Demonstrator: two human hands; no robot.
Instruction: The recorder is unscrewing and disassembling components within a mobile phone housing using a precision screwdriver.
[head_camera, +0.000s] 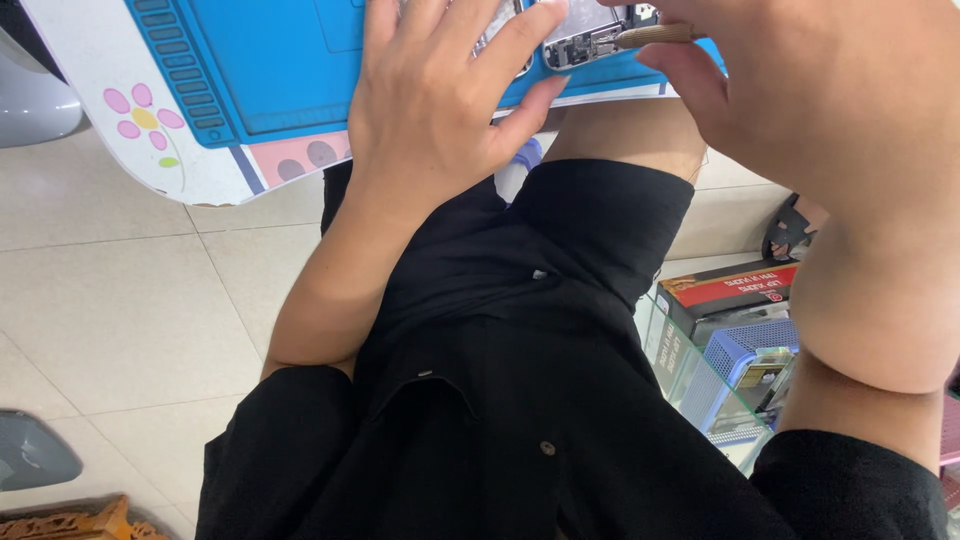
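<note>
An opened phone (585, 40) with its metal insides showing lies on a blue work mat (270, 60) at the top of the view. My left hand (440, 95) lies over the phone's left part, fingers spread across it and thumb at its near edge, holding it down. My right hand (800, 90) grips a thin tool with a tan handle (655, 35), whose tip touches the phone's insides. Most of the phone is hidden under my left hand.
The mat sits on a small white table (120, 60) with a pink flower print. My black-clothed lap fills the middle. At the right a glass shelf (680, 370) holds boxes and a blue basket (745, 360). The floor is pale tile (120, 300).
</note>
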